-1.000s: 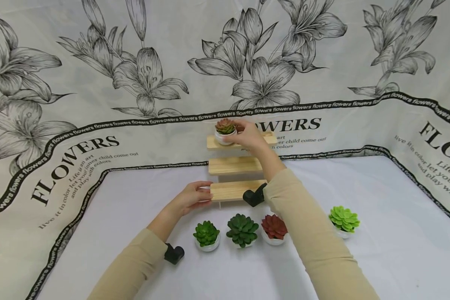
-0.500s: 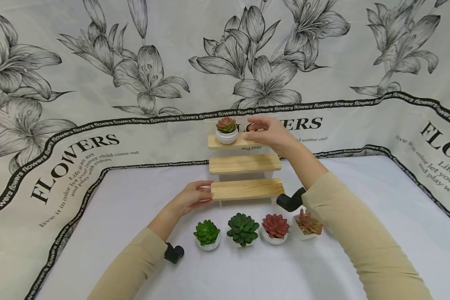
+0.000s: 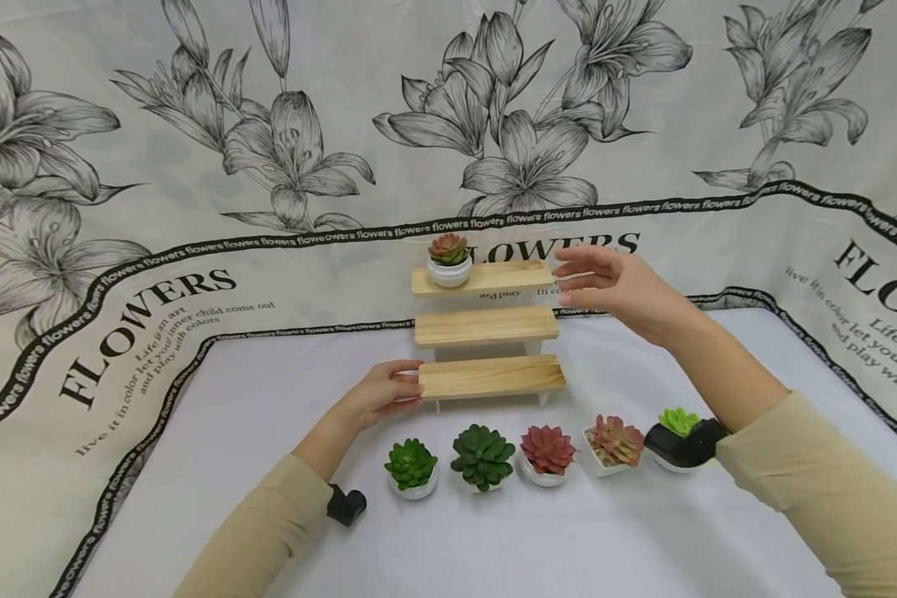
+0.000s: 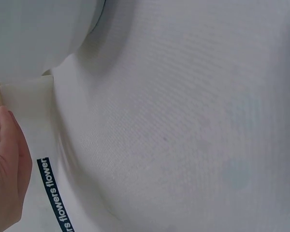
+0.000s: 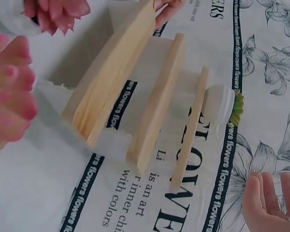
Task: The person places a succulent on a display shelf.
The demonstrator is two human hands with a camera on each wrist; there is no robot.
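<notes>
A three-tier wooden display stand point(image 3: 493, 376) is in the middle of the head view. My left hand point(image 3: 379, 392) holds the left end of its lowest board, fingertips at the edge. On the left of the top board point(image 3: 514, 277) sits a reddish-green potted succulent point(image 3: 449, 259) in a round white pot. Beside that board's right end is my right hand point(image 3: 620, 291), its fingers loosely extended and holding nothing. The right wrist view shows the boards from the side, with the right hand's fingers point(image 5: 270, 200) apart from them.
In front of the stand is a row of potted succulents: bright green point(image 3: 411, 465), dark green point(image 3: 482, 458), red point(image 3: 548, 453), pinkish in a square pot point(image 3: 616, 442), and lime green point(image 3: 678, 422), partly covered by the right wrist's black camera mount point(image 3: 688, 444). Flower-printed cloth point(image 3: 329, 286) hangs behind.
My right hand has let go of the reddish-green succulent on the top board and moved right, past the board's end. The left hand stays at the lowest board.
</notes>
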